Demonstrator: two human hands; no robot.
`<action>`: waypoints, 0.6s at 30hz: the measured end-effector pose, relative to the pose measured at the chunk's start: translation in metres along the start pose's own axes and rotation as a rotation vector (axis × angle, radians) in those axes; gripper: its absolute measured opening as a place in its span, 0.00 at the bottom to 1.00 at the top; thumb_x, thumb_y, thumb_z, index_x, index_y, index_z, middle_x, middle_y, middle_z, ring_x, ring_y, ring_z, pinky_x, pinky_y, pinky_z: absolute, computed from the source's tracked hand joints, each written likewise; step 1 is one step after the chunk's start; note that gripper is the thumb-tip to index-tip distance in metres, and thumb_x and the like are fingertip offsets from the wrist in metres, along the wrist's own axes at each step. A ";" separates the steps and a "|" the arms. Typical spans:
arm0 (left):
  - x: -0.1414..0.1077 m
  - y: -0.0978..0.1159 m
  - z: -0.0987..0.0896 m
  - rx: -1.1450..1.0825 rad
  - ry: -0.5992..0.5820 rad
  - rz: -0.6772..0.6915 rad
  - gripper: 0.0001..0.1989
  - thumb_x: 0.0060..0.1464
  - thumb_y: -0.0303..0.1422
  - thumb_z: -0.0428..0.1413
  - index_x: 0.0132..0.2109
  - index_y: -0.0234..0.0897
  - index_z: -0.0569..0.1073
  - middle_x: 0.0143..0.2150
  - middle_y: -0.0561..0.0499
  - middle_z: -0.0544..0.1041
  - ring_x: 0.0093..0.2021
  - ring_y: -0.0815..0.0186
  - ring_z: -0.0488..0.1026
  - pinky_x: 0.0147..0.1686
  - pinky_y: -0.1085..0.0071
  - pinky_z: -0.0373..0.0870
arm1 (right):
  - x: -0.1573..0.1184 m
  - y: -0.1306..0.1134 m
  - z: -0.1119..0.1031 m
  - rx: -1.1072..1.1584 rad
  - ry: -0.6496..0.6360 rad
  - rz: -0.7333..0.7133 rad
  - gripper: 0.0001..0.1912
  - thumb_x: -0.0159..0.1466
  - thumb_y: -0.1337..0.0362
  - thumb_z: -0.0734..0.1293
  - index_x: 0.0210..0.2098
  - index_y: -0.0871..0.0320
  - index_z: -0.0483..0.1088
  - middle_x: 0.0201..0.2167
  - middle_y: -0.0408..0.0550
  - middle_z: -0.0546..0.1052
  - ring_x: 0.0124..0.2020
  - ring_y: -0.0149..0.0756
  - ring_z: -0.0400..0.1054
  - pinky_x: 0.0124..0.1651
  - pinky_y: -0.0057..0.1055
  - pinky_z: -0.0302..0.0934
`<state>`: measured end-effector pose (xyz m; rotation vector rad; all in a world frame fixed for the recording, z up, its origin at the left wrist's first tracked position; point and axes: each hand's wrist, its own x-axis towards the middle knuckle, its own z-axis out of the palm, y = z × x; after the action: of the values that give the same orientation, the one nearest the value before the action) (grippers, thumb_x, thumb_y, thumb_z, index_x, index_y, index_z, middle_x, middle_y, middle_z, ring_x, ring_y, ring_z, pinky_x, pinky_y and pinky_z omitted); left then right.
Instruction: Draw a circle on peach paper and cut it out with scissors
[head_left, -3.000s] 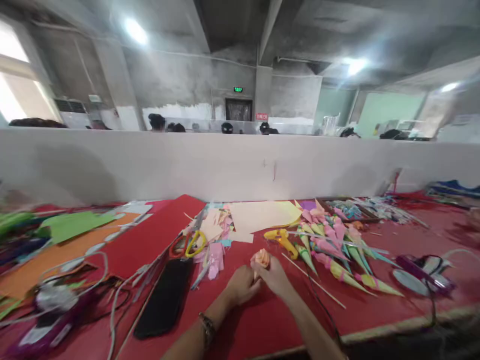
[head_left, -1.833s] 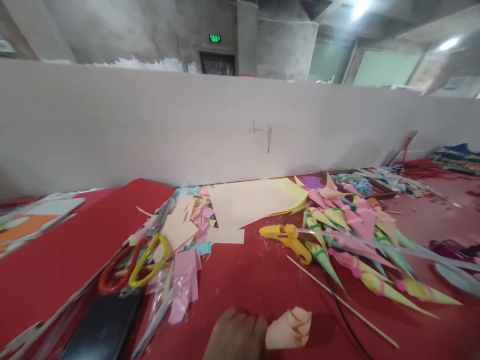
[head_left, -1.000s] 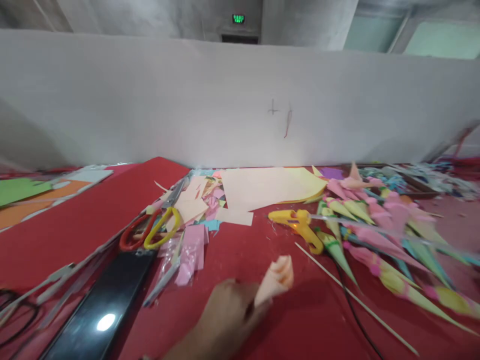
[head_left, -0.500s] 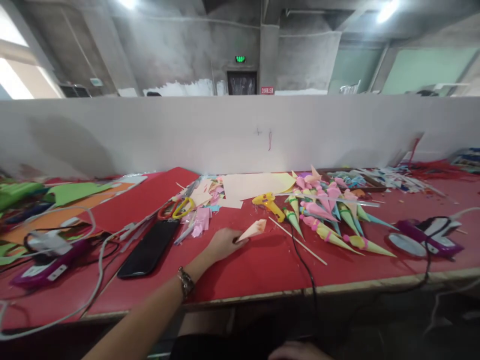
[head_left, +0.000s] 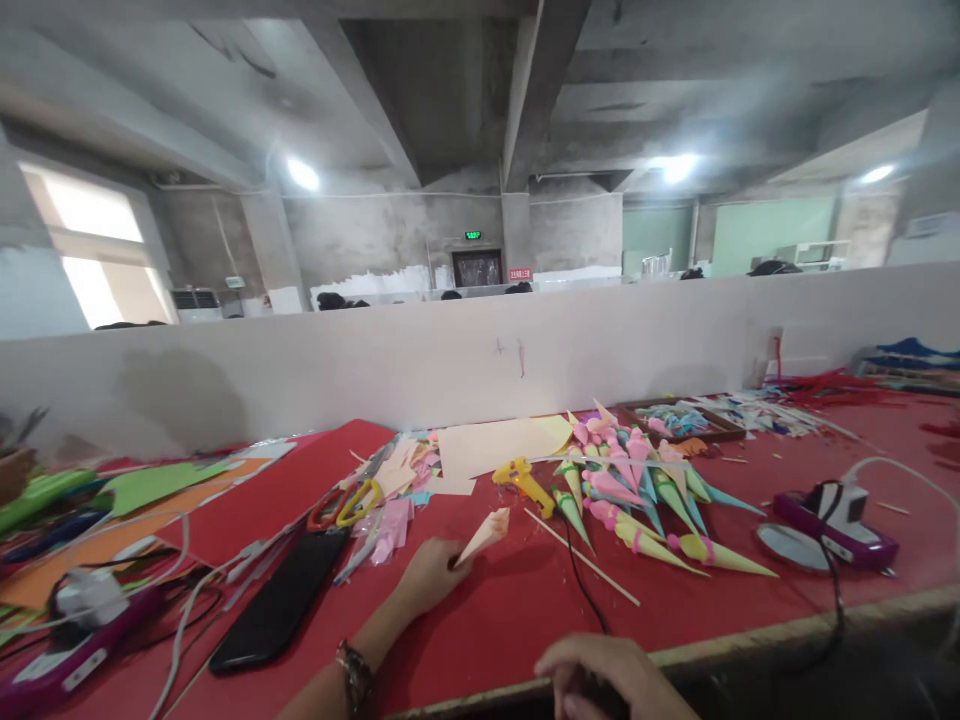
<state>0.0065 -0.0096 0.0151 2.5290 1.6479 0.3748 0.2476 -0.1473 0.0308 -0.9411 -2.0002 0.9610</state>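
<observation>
My left hand (head_left: 433,578) is closed on the narrow end of a peach paper cone (head_left: 484,535), whose wide end points up and to the right over the red table. At the table's front edge, my right hand (head_left: 607,672) has its fingers curved and apart, with nothing visible in them. A yellow glue gun (head_left: 525,482) lies beyond the cone. Right of it is a pile of pink, green and yellow paper cones (head_left: 637,490). One thin wooden stick (head_left: 585,558) lies between the cone and the pile.
On the left are a black phone (head_left: 281,600), scissors (head_left: 360,502), red paper (head_left: 277,490) and a purple power strip (head_left: 82,655) with cables. A second purple power strip (head_left: 840,535) and a round dish (head_left: 791,547) sit at right. A white partition (head_left: 375,365) stands behind.
The view has tilted up, showing more ceiling. My right hand has risen from below the table edge into fuller view. My left hand still holds the peach cone.
</observation>
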 end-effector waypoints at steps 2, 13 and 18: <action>0.001 0.000 -0.002 -0.078 -0.004 -0.001 0.14 0.47 0.34 0.44 0.18 0.34 0.62 0.16 0.57 0.56 0.19 0.74 0.51 0.21 0.74 0.44 | 0.006 -0.013 -0.005 -0.059 0.051 -0.030 0.14 0.57 0.62 0.59 0.42 0.53 0.68 0.30 0.46 0.75 0.33 0.34 0.68 0.38 0.26 0.60; 0.013 0.005 0.002 -0.669 0.173 -0.107 0.17 0.43 0.44 0.44 0.18 0.36 0.56 0.17 0.57 0.53 0.20 0.74 0.51 0.20 0.75 0.50 | 0.129 0.017 0.026 -0.031 0.217 0.080 0.30 0.51 0.58 0.66 0.51 0.60 0.58 0.38 0.50 0.70 0.30 0.33 0.65 0.35 0.31 0.60; 0.017 -0.001 0.001 -0.664 0.183 -0.105 0.12 0.40 0.38 0.47 0.18 0.35 0.58 0.17 0.57 0.55 0.21 0.73 0.53 0.21 0.75 0.52 | 0.164 0.021 0.050 0.091 0.337 0.037 0.09 0.56 0.63 0.61 0.35 0.61 0.65 0.29 0.46 0.70 0.30 0.32 0.64 0.33 0.27 0.58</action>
<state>0.0125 0.0065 0.0169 1.9500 1.3867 0.9767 0.1347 -0.0175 0.0364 -1.0186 -1.6489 0.8431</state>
